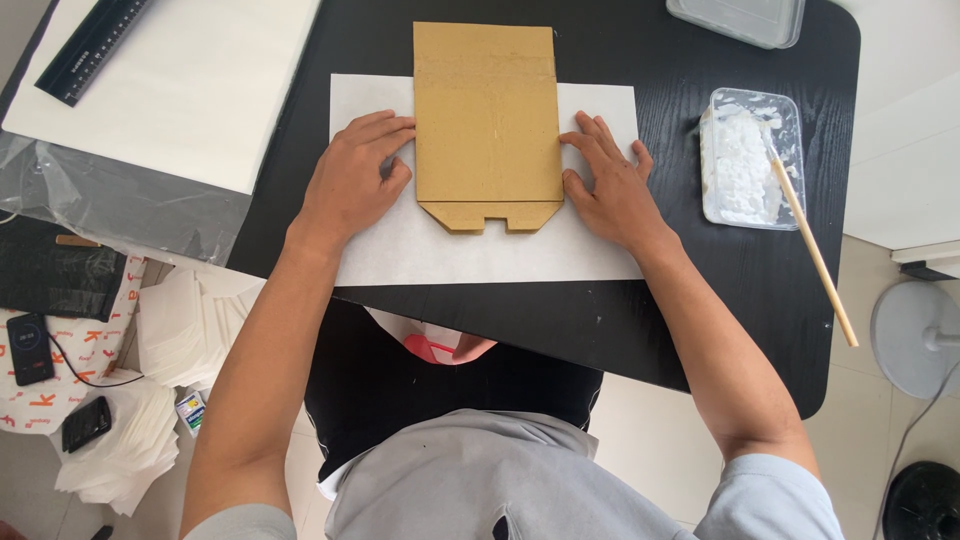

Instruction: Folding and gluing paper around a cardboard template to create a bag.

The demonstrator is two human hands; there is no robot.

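A brown cardboard template (487,120), rectangular with a notched tab at its near end, lies flat on a white sheet of paper (470,255) on the black table (640,330). My left hand (352,182) rests on the paper with its fingers spread, fingertips touching the cardboard's left edge. On the other side, my right hand (610,182) lies flat too, its fingertips pressing against the cardboard's right edge. Neither hand grips anything.
A clear plastic tub of white paste (748,160) with a long wooden stick (812,250) stands right of the paper. Another clear tub (738,18) sits at the far edge. A large white sheet (190,90) with a black ruler (90,45) lies left. Stacks of white paper (180,330) and two phones are on the floor.
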